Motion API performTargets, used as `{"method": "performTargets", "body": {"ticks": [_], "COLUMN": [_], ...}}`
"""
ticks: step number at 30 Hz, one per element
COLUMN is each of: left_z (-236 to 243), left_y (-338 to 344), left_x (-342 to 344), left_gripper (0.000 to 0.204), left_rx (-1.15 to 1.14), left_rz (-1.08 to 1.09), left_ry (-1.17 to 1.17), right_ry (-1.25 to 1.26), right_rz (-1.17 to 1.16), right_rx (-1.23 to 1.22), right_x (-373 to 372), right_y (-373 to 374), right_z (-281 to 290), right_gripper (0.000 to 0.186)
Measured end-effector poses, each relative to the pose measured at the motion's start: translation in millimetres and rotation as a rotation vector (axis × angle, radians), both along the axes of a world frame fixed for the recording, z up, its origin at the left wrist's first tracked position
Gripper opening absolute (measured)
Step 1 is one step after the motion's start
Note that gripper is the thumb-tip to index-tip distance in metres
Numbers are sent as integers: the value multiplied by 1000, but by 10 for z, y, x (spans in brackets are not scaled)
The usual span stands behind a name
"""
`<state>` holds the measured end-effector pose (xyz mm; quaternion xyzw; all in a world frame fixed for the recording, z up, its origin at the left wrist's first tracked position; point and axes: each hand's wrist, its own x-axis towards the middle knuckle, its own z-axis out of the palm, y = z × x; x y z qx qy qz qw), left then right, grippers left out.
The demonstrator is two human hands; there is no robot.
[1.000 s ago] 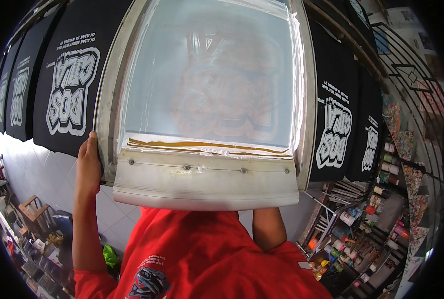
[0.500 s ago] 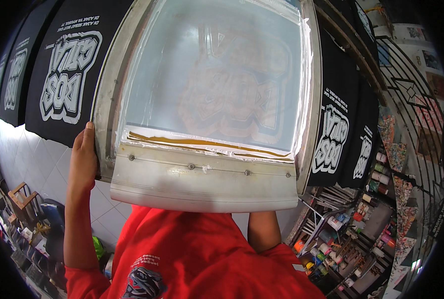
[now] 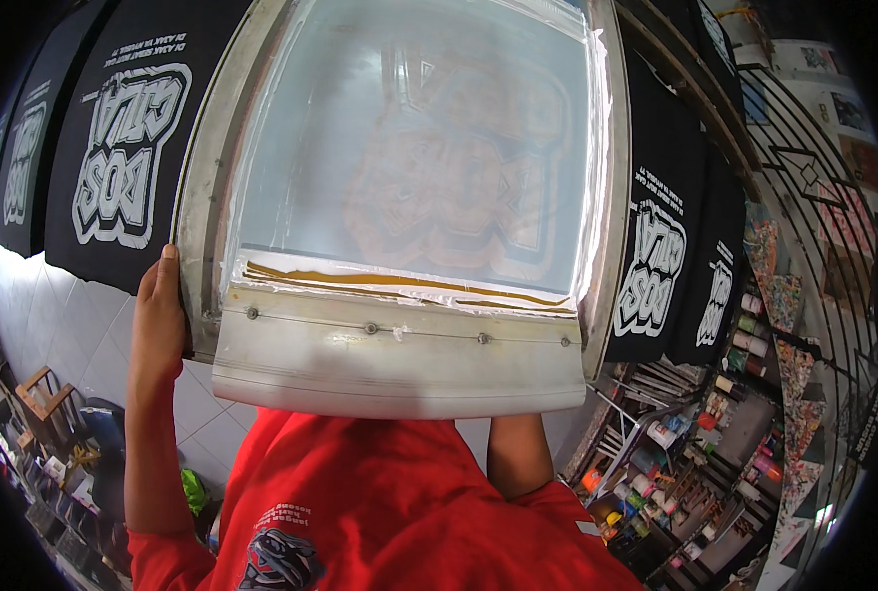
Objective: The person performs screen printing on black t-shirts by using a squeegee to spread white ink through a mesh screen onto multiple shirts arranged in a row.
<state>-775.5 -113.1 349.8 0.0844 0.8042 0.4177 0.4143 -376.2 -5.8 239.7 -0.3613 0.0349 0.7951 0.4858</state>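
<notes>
A large screen-printing frame fills the middle of the view, tilted up before me. Its pale blue-grey mesh carries a faint lettering stencil, and white ink smears run along the sides. My left hand is closed on the frame's left edge, thumb in front and fingers hidden behind. A whitish flap, fixed with several bolts, hangs along the near edge. Brown tape strips lie just above it. My right forearm goes up behind this flap, which hides my right hand.
Black shirts with white lettering lie on both sides, one at the left and another at the right. Shelves with several paint containers stand at the lower right. At the lower left are a wooden stool and clutter beside the tiled floor.
The frame and the shirts sit slightly farther left in view. My left hand keeps the same grip, and my right hand stays hidden.
</notes>
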Motion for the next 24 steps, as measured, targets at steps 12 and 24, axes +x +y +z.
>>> {"method": "performTargets", "body": {"ticks": [12,24], "left_z": [-40,-39], "left_y": [-43,-54], "left_x": [-16,-22], "left_gripper": [52,53], "left_rx": [12,5], "left_rz": [-30,-24], "left_ry": [-5,-28], "right_ry": [1,18], "right_rz": [7,5], "right_rx": [-2,0], "right_x": [-4,-25], "right_y": [-6,12], "right_z": [7,9], "right_gripper": [44,43]}}
